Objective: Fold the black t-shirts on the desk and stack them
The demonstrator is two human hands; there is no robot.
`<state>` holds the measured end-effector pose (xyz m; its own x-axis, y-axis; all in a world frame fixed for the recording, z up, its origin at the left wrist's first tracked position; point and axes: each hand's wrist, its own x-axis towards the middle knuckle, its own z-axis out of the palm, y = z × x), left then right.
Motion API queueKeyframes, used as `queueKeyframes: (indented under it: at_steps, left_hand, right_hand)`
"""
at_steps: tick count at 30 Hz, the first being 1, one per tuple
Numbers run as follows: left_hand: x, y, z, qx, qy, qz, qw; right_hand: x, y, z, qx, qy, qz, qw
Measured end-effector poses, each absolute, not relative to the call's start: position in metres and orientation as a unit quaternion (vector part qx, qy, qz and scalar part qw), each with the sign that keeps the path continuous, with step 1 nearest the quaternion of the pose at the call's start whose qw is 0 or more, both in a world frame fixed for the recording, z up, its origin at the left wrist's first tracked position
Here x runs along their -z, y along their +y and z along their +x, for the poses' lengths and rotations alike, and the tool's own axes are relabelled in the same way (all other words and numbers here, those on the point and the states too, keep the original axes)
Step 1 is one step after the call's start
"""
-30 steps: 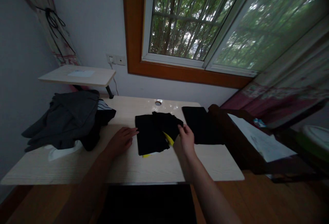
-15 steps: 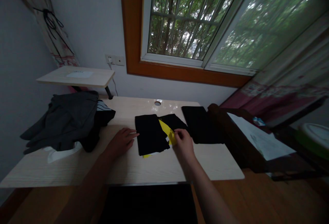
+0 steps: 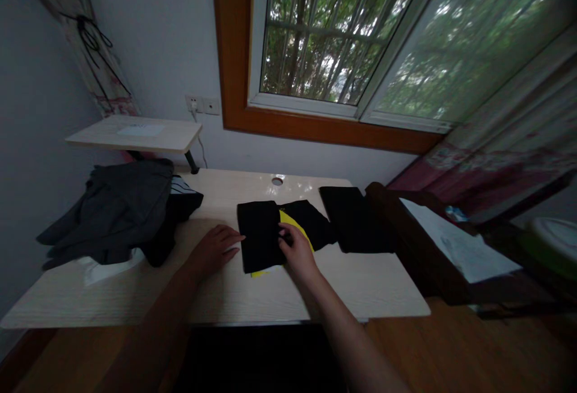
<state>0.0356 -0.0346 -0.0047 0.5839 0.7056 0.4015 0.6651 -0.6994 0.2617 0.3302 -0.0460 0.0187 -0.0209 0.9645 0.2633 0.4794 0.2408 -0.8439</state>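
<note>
A partly folded black garment (image 3: pixel 259 237) with a yellow panel (image 3: pixel 295 225) lies in the middle of the table. At its left edge rests my left hand (image 3: pixel 214 250), fingers stretched out and tips touching the cloth. My right hand (image 3: pixel 298 255) is closed in a pinch on the garment's dark fabric, over the right side of the folded part. A black flap of the garment (image 3: pixel 311 219) spreads out to the right of the yellow. A bit of yellow and white shows under the near edge. Part of the cloth is hidden by my right hand.
Left on the table (image 3: pixel 216 303) is a heap of dark grey clothing (image 3: pixel 121 207) with black and white pieces, below a small raised shelf (image 3: pixel 135 133). A neatly folded black cloth (image 3: pixel 356 222) lies at the right, beside dark furniture bearing a white sheet (image 3: pixel 455 240).
My right hand has moved left, from the yellow panel to over the folded black part. The black flap on the right now shows more fully. My left hand has stayed in place.
</note>
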Motion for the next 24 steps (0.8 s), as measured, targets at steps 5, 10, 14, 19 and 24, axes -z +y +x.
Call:
queueKeyframes:
  at_steps: [5,10,14,19,24]
  left_hand:
    - [0.005,-0.037,0.040,-0.236,0.358,0.903,0.012]
    - [0.008,-0.039,0.045,-0.239,0.343,0.908,-0.013]
    - [0.013,-0.037,0.042,-0.269,0.362,0.893,0.002]
    - [0.014,-0.036,0.029,-0.385,0.510,0.762,0.105]
    - [0.005,-0.036,0.011,-0.549,0.655,0.510,0.102]
  right_hand:
    - [-0.022,-0.043,0.315,-0.400,-0.588,-0.499,0.496]
    - [-0.025,-0.045,0.305,-0.499,-0.534,-0.457,0.507]
    - [-0.016,-0.044,0.311,-0.492,-0.534,-0.466,0.506]
    - [0.004,-0.038,0.331,-0.403,-0.586,-0.509,0.485]
    - [0.006,-0.038,0.351,-0.234,-0.725,-0.527,0.377]
